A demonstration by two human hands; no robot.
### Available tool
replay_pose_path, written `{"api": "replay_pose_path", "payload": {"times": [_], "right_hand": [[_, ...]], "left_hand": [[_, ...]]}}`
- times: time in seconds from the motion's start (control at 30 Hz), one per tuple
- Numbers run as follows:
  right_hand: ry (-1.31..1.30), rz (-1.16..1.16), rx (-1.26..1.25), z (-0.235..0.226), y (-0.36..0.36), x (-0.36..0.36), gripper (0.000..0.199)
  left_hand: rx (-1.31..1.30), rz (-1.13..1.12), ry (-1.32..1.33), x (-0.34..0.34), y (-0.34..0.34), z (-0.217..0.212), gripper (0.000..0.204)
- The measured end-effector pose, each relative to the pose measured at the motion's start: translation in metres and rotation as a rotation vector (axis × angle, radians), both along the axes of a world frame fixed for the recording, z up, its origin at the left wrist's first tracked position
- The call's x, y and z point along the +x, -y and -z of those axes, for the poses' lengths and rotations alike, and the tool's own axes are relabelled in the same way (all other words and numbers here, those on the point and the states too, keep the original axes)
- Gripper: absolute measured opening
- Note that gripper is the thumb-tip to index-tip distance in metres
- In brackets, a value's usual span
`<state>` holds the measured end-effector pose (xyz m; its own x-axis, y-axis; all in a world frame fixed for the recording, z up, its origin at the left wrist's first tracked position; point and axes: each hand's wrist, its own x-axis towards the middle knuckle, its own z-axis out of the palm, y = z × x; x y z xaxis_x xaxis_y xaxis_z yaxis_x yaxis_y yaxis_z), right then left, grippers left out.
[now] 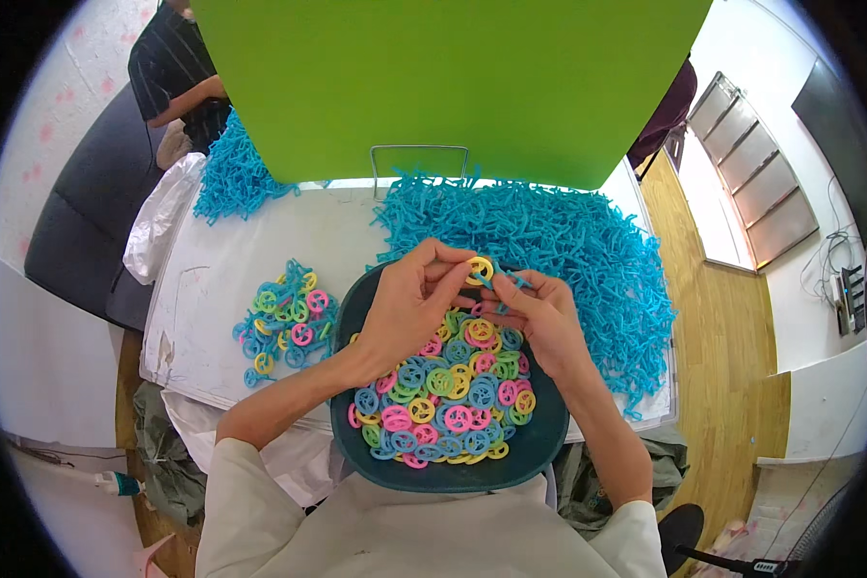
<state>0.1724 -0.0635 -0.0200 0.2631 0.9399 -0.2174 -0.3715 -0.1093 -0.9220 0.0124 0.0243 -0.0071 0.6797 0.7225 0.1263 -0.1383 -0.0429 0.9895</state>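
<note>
My left hand [409, 299] pinches a small yellow plastic ring [479, 270] between thumb and fingertips, above the far rim of a dark teal bowl [539, 445]. Just to its right, my right hand [539, 318] holds a thin blue plastic piece [504, 280] against that ring. The bowl sits at the table's near edge and is filled with several loose rings [448, 400] in pink, blue, yellow and green. Both forearms come up over the bowl from below.
A big heap of blue plastic pieces [568, 250] lies right of the bowl, a smaller heap [233, 178] at the far left. A cluster of coloured rings [284, 323] rests on the white table [212, 279]. A green panel [453, 87] stands behind; another person [178, 82] sits far left.
</note>
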Motion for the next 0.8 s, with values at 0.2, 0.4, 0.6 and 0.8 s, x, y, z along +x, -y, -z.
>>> {"api": "replay_pose_path", "payload": {"times": [0.2, 0.4, 0.6, 0.8], "right_hand": [[0.428, 0.190, 0.123, -0.001, -0.001, -0.006, 0.015], [0.710, 0.114, 0.129, 0.000, 0.002, -0.004, 0.022], [0.201, -0.249, 0.325, -0.010, 0.006, -0.007, 0.050], [0.417, -0.208, 0.406, -0.001, 0.004, -0.002, 0.050]], "left_hand": [[-0.093, -0.007, 0.032, 0.000, -0.004, 0.005, 0.015], [-0.010, 0.016, 0.022, -0.003, -0.006, 0.005, 0.021], [-0.154, 0.140, -0.031, -0.011, -0.021, 0.012, 0.025], [-0.283, 0.304, -0.087, -0.004, -0.019, 0.010, 0.031]]}}
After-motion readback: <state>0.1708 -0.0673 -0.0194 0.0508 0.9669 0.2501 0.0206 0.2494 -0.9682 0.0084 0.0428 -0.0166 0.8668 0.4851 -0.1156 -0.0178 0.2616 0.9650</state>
